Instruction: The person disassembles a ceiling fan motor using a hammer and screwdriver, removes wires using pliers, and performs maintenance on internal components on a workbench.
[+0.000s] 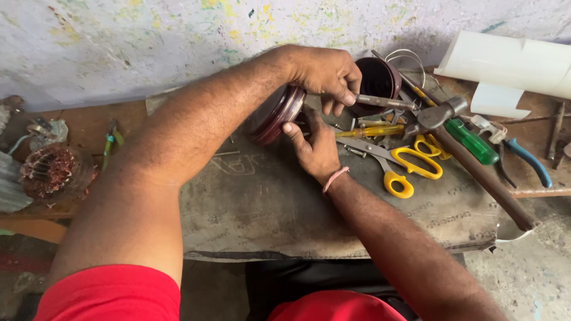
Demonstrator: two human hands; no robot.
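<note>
Head view looked down past two red sleeves [113,294] to a dark mat [258,204] spread over the surface [78,125]. Two hands worked at its far edge. The right hand [317,149], one pink band [335,179] on its wrist, had its fingers curled against the rim of one round maroon housing [279,115], which stood on edge at the back of the mat, just in front of the wall. The left hand [326,73] reached over the housing from above and was closed round the metal shaft of one tool [379,102]; what kind of tool it was could not be told.

Just right of the hands lay a heap of tools: one pair of scissors [407,163] with yellow handles, one yellow-handled screwdriver [372,130], one green-handled screwdriver [471,141], one hammer [472,157] with a long brown handle running toward the mat's right edge, and one pair of blue-handled pliers [526,159] farther right. A few small screws lay scattered among them; their number could not be told.

Behind the left hand stood one dark cup-shaped shell [378,78], open toward the camera; nothing could be made out within it. A loop of thin wire [406,57] showed past it.

At the far left sat one copper winding [51,170], and beyond it one pair of green-handled pliers [111,138]. At the far right, one white pipe [523,61] lay against the paint-flecked wall [144,29].
</note>
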